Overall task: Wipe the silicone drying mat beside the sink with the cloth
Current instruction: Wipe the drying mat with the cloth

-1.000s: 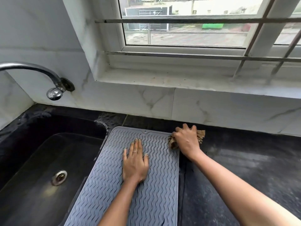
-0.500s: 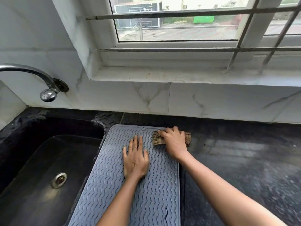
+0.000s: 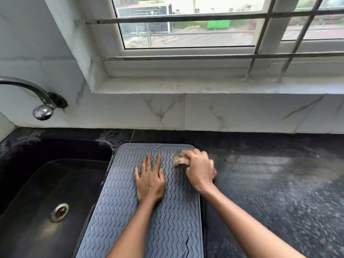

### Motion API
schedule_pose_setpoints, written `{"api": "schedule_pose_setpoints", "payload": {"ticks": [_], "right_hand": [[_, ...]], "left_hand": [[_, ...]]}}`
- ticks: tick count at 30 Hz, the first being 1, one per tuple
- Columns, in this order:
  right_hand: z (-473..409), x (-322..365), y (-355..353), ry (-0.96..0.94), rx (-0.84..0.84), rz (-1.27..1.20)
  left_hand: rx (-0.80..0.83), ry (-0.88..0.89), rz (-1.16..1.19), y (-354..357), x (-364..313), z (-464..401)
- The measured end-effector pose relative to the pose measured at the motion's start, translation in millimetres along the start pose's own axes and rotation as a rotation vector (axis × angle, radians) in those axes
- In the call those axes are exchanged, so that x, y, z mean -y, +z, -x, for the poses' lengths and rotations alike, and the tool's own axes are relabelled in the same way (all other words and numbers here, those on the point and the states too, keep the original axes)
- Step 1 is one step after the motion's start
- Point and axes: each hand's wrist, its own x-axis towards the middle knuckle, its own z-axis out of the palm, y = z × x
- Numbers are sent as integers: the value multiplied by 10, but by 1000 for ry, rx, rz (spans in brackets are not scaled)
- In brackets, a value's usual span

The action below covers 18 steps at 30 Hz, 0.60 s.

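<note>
Soft daylight came in through the window (image 3: 188, 27) ahead of me, bright enough to wash out the view outside. The dark tabletop (image 3: 279, 183) caught a pale sheen from it. My right hand (image 3: 200, 172) and the cloth (image 3: 180, 160) were smeared by motion blur. The wide lens bowed the window bars (image 3: 186, 16) near the edges.

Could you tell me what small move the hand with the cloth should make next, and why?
Probably draw the cloth toward the person along the mat's right side. The right hand grips it at the far right corner, the left hand lies flat holding the mat, and the near stretch lies uncovered.
</note>
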Motion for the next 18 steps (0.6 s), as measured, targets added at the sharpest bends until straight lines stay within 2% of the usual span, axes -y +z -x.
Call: {"api": "schedule_pose_setpoints", "payload": {"ticks": [1,4,7,10,12,18], "right_hand": [[-130,4,30,7,7,7],[-312,63,208,-56,208,188],[-138,87,364,-69,87,288],[120,112,417,-86,-91,236],[274,86,431,-80,-145,217],[518,103,236,-147,23,139]], "left_hand": [[-7,2,6,-1,-1,5],[-32,9,29,9,11,6],[-34,14,14,13,13,6],[-20,12,11,-18,-1,10],[-6,14,-1,-39,-13,20],[21,11,-6,-52,-1,19]]}}
